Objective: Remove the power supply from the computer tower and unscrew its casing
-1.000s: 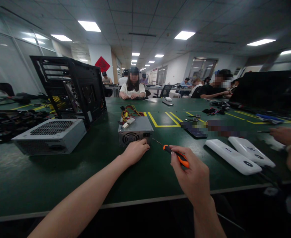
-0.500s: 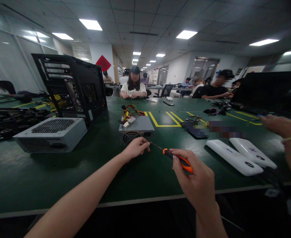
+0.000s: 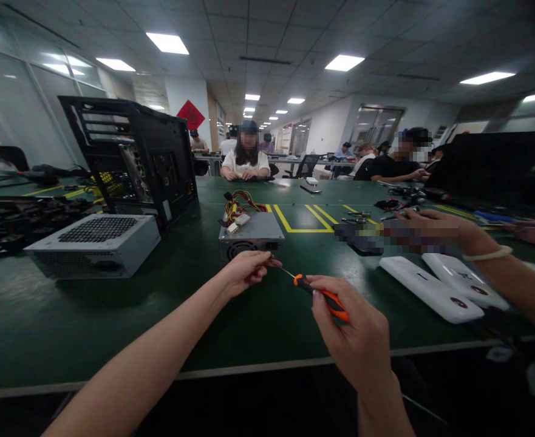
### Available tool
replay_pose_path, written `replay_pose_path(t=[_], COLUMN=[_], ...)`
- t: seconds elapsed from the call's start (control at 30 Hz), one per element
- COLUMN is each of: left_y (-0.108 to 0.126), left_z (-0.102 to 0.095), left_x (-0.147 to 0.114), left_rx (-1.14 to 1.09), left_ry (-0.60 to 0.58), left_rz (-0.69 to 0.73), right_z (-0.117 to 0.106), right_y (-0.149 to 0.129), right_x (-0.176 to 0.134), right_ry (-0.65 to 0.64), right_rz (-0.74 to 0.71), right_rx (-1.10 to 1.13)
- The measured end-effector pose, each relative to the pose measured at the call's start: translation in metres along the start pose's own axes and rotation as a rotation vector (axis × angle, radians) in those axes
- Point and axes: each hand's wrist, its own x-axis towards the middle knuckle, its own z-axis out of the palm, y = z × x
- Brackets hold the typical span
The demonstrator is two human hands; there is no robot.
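Observation:
My right hand (image 3: 358, 328) grips a screwdriver (image 3: 324, 297) with a black and orange handle. Its thin shaft points up and left toward the fingertips of my left hand (image 3: 251, 269). Those fingers are pinched together at the screwdriver's tip, and whatever small thing they may hold is hidden. Right behind my left hand sits a grey power supply (image 3: 253, 229), its fan grille and socket facing me. A bundle of coloured cables with white connectors (image 3: 237, 224) lies on top of it. My left hand covers part of its lower front.
Left stand a second power supply (image 3: 92, 246) and a black computer case (image 3: 158, 164). Two white devices (image 3: 431, 288) lie right, beneath a co-worker's reaching arm (image 3: 499, 261). Dark objects, partly blurred out (image 3: 361, 237), lie before that hand. A person (image 3: 246, 161) sits opposite.
My right hand and the screwdriver have shifted slightly left. My left fingertips have moved a little right, closer to the shaft. The co-worker's hand at the right has reached inward over the table.

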Motion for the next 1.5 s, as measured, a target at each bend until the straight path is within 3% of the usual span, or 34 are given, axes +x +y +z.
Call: replay_pose_path(t=[1.5], left_y=[0.0002], left_z=[-0.0018], left_x=[0.0023], left_rx=[-0.133], left_ry=[0.012], left_rz=[-0.045], right_z=[0.0051], right_y=[0.0009], right_x=[0.0016], right_ry=[0.026], right_rz=[-0.040], right_rx=[0.008])
